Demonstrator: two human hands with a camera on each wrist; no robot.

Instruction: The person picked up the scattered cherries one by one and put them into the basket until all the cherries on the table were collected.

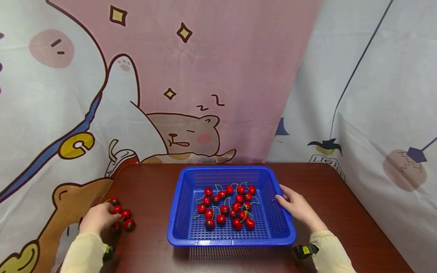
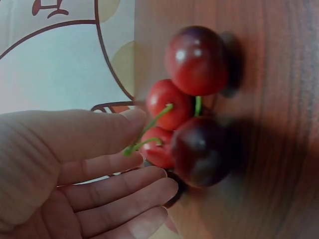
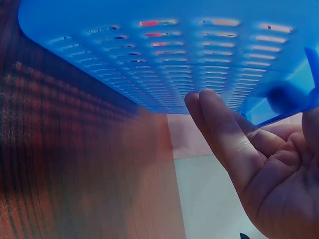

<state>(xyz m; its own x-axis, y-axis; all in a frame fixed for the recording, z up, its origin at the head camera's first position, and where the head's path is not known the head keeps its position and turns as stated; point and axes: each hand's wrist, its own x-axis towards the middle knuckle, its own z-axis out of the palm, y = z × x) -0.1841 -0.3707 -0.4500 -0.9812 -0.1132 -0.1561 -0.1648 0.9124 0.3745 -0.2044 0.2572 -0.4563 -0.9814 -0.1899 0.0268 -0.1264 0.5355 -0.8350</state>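
Observation:
My left hand (image 1: 99,217) is at the table's left edge, over a small group of red cherries (image 1: 126,214). In the left wrist view, thumb and index finger pinch the joined green stems (image 2: 130,149) of two bright red cherries (image 2: 167,102); darker cherries (image 2: 202,152) lie against them on the wood. A blue plastic basket (image 1: 173,212) with slotted walls stands mid-table, with many stemmed cherries (image 1: 220,219) on its bottom. My right hand (image 1: 296,204) grips the basket's right rim, thumb on top and the other fingers along the outer wall, as the right wrist view shows.
The dark brown wooden table (image 1: 150,197) runs to a printed curtain (image 1: 218,76) behind it. The curtain also hangs along the left and right sides. A wrist strap with a black mount (image 1: 306,250) sits on each sleeve.

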